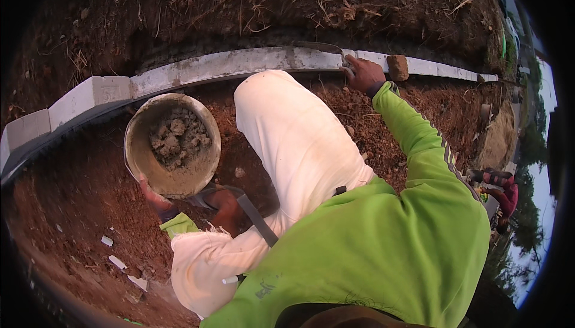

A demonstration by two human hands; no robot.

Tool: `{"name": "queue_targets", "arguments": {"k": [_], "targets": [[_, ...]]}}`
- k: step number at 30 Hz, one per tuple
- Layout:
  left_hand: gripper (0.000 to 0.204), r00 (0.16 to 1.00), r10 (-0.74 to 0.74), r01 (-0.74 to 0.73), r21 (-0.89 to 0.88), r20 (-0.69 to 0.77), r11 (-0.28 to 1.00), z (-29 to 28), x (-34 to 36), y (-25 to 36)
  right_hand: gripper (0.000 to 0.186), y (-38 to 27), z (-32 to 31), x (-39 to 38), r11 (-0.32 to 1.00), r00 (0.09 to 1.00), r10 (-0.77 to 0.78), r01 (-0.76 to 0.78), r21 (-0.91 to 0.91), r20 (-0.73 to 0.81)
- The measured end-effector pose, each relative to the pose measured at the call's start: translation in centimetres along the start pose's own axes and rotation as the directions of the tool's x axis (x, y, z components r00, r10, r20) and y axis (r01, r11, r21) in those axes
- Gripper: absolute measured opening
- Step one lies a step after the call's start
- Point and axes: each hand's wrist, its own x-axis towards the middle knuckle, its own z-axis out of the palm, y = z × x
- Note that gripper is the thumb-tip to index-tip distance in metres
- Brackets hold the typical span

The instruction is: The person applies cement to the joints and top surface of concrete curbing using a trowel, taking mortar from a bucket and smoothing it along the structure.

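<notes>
My right hand (364,75) is closed round the handle of a trowel (320,46), whose thin blade lies along the top of the pale concrete kerb (239,61). By my left knee a tilted bucket (141,148) faces me with its mouth, holding lumpy grey mortar (178,139) at the bottom. At its lower left rim my left hand (157,199) grips the bucket; part of its fingers is hidden. A brown brick piece (398,67) sits against the kerb just right of my right hand.
Kerb blocks (90,100) run left and curve away to the right. Beyond them rises a soil bank (239,5) with roots. White fragments (118,262) lie on the reddish earth at lower left. Far right, another person (506,196) bends over near a sand heap (498,136).
</notes>
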Motion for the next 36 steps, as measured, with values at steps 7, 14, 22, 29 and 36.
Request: {"name": "queue_targets", "arguments": {"k": [7,14,22,29,36], "targets": [[0.049,0.999,-0.016,0.0,0.31,0.049,0.951,0.5,1.1,3.5,0.043,-1.7,-3.4,-0.5,0.999,0.997,-0.021,0.019,-0.03,-0.079],[0.042,0.985,0.171,-0.168,0.159,-0.004,0.973,4.1,-0.7,1.7,0.041,-18.7,-12.1,3.0,0.674,0.724,-0.581,0.684,0.278,-0.371],[0.037,0.978,0.207,-0.209,0.067,0.027,0.976,8.0,-6.3,3.5,0.034,-35.9,-16.4,2.4,0.576,0.585,-0.811,0.804,-0.147,0.024],[0.035,0.937,0.335,-0.345,0.395,0.095,0.852,8.4,-2.6,2.7,0.019,-45.5,-9.0,0.6,0.216,0.27,-0.957,0.907,-0.361,0.106],[0.035,0.931,0.364,-0.341,0.305,-0.019,0.889,4.3,-1.4,2.0,0.017,-40.2,-10.7,0.4,0.135,0.165,-0.981,0.957,-0.256,0.102]]}}
